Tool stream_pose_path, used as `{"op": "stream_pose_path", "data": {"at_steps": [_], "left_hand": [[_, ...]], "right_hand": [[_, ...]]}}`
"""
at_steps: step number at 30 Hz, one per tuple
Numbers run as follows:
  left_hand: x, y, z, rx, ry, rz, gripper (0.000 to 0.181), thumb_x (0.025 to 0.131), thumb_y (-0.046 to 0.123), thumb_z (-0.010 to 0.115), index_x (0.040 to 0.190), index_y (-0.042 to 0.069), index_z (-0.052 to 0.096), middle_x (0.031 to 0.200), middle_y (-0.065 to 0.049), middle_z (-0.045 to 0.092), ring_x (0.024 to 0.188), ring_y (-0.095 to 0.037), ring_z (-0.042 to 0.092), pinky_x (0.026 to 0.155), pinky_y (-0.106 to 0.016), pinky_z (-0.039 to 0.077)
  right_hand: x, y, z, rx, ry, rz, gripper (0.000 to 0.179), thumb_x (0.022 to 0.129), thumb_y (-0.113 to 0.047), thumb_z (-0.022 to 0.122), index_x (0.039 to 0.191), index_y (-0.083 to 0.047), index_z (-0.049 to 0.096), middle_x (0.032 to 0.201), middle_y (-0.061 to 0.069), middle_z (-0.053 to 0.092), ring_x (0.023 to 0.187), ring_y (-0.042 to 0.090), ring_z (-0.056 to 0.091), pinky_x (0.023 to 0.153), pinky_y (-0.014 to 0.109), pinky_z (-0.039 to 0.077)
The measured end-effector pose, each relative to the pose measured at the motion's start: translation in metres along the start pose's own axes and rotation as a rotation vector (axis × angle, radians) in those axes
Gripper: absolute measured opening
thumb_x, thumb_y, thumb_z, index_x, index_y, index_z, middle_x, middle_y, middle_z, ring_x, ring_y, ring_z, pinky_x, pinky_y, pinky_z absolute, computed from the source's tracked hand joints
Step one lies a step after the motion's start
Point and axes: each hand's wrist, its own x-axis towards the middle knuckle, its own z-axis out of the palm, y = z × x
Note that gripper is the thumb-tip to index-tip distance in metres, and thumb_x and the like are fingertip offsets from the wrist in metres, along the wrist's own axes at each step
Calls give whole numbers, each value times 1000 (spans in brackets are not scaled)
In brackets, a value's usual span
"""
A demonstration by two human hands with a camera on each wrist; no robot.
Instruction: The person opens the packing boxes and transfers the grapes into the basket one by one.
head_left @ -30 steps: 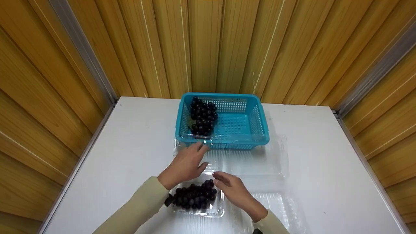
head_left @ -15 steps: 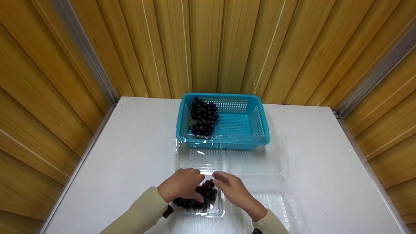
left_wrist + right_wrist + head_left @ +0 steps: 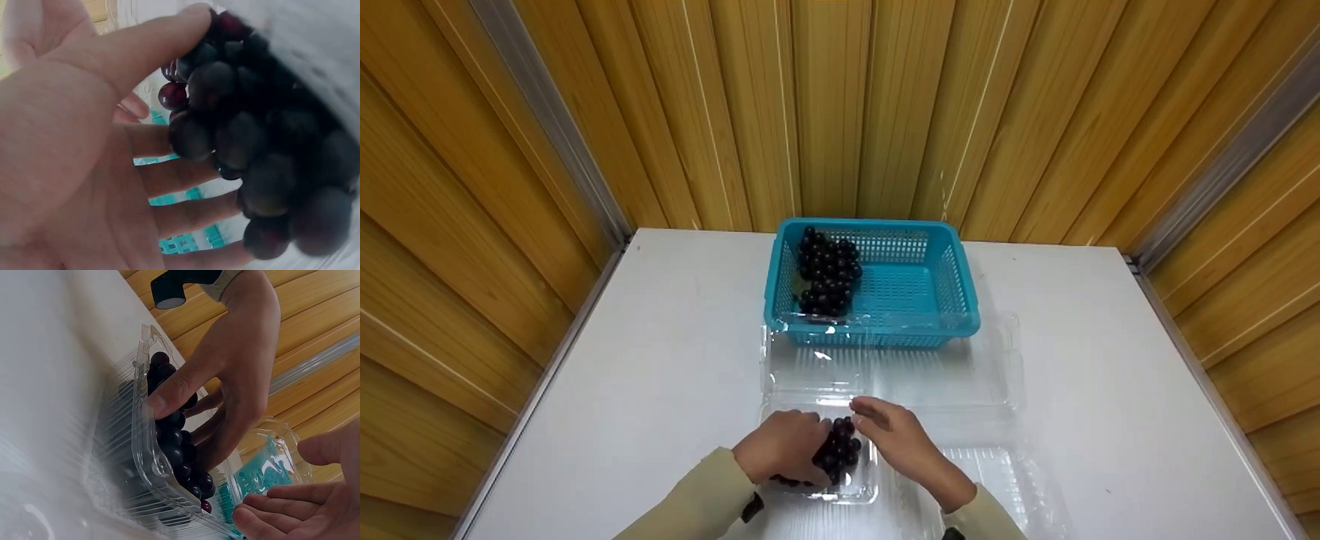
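A bunch of dark grapes (image 3: 840,452) lies in a clear plastic clamshell box (image 3: 872,489), whose lid (image 3: 815,369) is folded back toward the basket. My left hand (image 3: 785,447) holds the bunch from above. In the left wrist view the thumb lies along one side of the grapes (image 3: 242,140) and the fingers reach round the other. The right wrist view has the left hand (image 3: 239,363) bent over the box rim. Beside the box's right edge, my right hand (image 3: 903,441) hovers with relaxed fingers and nothing in them; its palm (image 3: 332,512) faces the box.
Behind the lid stands a blue plastic basket (image 3: 970,289) with another bunch of grapes (image 3: 829,274) at its left. To the right, another clear container (image 3: 952,375) lies open, its near half (image 3: 986,469) by my right forearm. Wood-patterned walls (image 3: 840,112) enclose the white table (image 3: 682,315).
My left hand has come back from the lid and down onto the grapes in the box, now covering their left part. The right hand has stayed in place.
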Motion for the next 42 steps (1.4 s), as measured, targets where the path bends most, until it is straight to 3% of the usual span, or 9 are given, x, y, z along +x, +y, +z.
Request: {"op": "stream_pose_path", "data": {"at_steps": [6,17,27,32,42], "left_hand": [[3,4,7,9,-4,-10,66,67,43,82,118,7,58,92,-5,60,77,-20,60,70,-37,55],[9,5,16,-17,24,-7,67,64,36,83,117,7,54,95,-6,58,79,-19,56,67,-37,53],[15,4,17,-45,-64,-23,70,67,32,78,125,7,49,98,-6,63,83,-19,58,72,-37,53],[17,1,19,-89,-77,-22,70,68,32,78,126,7,48,97,-5,65,86,-20,61,77,-37,54],[16,-1,7,-100,-45,24,63,72,36,78,121,8,50,96,-5,68,90,-18,65,84,-34,54]], "right_hand": [[0,2,-1,-11,15,-3,48,100,-26,53,136,4,50,137,26,53,127,37,53,102,42,47],[-1,1,-2,-31,38,16,48,99,-29,53,135,2,51,137,24,55,127,37,54,102,44,47],[-3,2,-1,-16,51,6,47,100,-27,51,136,4,50,137,25,53,127,37,53,103,44,46],[-3,2,-1,3,45,-2,46,100,-24,51,136,6,49,137,27,53,127,38,53,103,44,46],[-2,1,-3,28,42,-3,49,100,-25,53,136,7,48,136,28,53,127,38,53,101,40,49]]}}
